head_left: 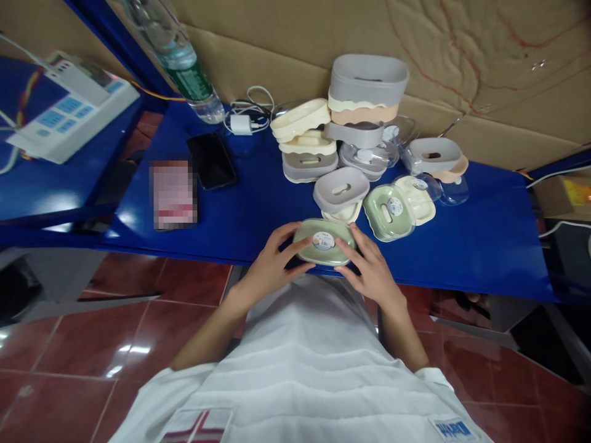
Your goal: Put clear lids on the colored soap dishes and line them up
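Between both hands, at the front edge of the blue table, is a green soap box (318, 255) with a round label on its top. My left hand (277, 258) grips its left side, fingers curled along the rim and one finger on the label. On the opposite side my right hand (367, 261) grips it, a fingertip near the label. Just behind lies a grey oval dish (341, 187) over a cream piece. To the right sits another green soap box (389, 215) with a label, beside a cream one (422, 206).
Stacked grey, cream and peach dishes (369, 77) stand at the back against cardboard. Clear plastic covers (455, 191) lie at right. Toward the left are a water bottle (189, 74), a white charger (241, 125), a black phone (211, 160) and a blurred pink item (173, 194).
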`<state>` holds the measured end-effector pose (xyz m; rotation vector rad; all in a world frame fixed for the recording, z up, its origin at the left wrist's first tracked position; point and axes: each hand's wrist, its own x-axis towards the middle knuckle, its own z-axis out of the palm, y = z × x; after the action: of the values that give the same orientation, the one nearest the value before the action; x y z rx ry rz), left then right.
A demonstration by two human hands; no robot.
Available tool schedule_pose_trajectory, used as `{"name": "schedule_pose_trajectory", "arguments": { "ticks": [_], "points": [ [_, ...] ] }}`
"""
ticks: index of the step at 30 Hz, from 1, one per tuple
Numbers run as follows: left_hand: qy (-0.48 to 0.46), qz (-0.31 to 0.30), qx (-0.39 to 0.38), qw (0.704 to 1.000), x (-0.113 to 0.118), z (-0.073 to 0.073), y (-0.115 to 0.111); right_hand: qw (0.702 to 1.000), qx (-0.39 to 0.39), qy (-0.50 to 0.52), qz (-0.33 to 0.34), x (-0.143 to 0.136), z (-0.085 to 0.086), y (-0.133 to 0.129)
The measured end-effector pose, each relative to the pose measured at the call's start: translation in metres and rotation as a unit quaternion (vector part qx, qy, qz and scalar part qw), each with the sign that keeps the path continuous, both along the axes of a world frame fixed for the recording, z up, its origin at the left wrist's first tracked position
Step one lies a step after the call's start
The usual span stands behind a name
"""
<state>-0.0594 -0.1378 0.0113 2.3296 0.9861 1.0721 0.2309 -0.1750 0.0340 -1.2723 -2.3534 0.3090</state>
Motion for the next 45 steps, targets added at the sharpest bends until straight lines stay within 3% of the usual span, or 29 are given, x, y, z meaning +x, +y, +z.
{"name": "schedule_pose_trajectory", "arguments": {
  "ticks": [5, 9, 12, 15, 17, 19, 24, 27, 31, 36, 41, 45],
  "points": [
    [0.056, 0.031, 0.005, 0.998, -0.013, 0.005, -0.004, 0.999, 0.002, -0.024, -0.022, -0.005, -0.005, -0.004],
    [0.081, 0.106, 0.011, 0.991, -0.036, 0.012, -0.003, 0.997, 0.035, 0.047, -0.043, 0.008, -0.002, -0.008],
    [0.088, 0.173, 0.014, 0.981, -0.052, 0.016, 0.002, 0.976, 0.128, 0.102, -0.141, 0.030, 0.001, -0.007],
    [0.093, 0.223, 0.049, 0.969, -0.056, 0.017, 0.006, 0.947, 0.184, 0.084, -0.251, 0.050, 0.001, -0.004],
    [0.085, 0.226, 0.106, 0.965, -0.049, 0.018, 0.005, 0.945, 0.170, 0.038, -0.278, 0.058, -0.003, -0.002],
    [0.070, 0.185, 0.143, 0.970, -0.031, 0.019, 0.000, 0.948, 0.148, 0.003, -0.280, 0.062, -0.007, -0.003],
    [0.131, 0.007, 0.096, 0.987, 0.034, 0.025, -0.006, 0.932, 0.173, 0.007, -0.319, 0.070, -0.011, -0.006],
    [0.165, 0.013, 0.075, 0.983, 0.065, 0.029, 0.009, 0.921, 0.193, 0.007, -0.339, 0.073, -0.010, -0.008],
    [0.175, 0.074, 0.036, 0.981, 0.091, 0.030, 0.034, 0.933, 0.212, 0.029, -0.289, 0.058, -0.011, -0.009],
    [0.194, 0.048, 0.060, 0.978, 0.100, 0.026, 0.031, 0.981, 0.123, 0.012, -0.147, 0.031, -0.008, -0.004],
    [0.174, 0.014, 0.086, 0.981, 0.069, 0.024, 0.010, 0.988, 0.079, -0.002, -0.134, 0.025, -0.003, -0.001],
    [0.153, 0.031, 0.094, 0.983, 0.040, 0.018, -0.002, 0.990, 0.083, 0.001, -0.110, 0.019, -0.003, 0.000]
  ]
}}
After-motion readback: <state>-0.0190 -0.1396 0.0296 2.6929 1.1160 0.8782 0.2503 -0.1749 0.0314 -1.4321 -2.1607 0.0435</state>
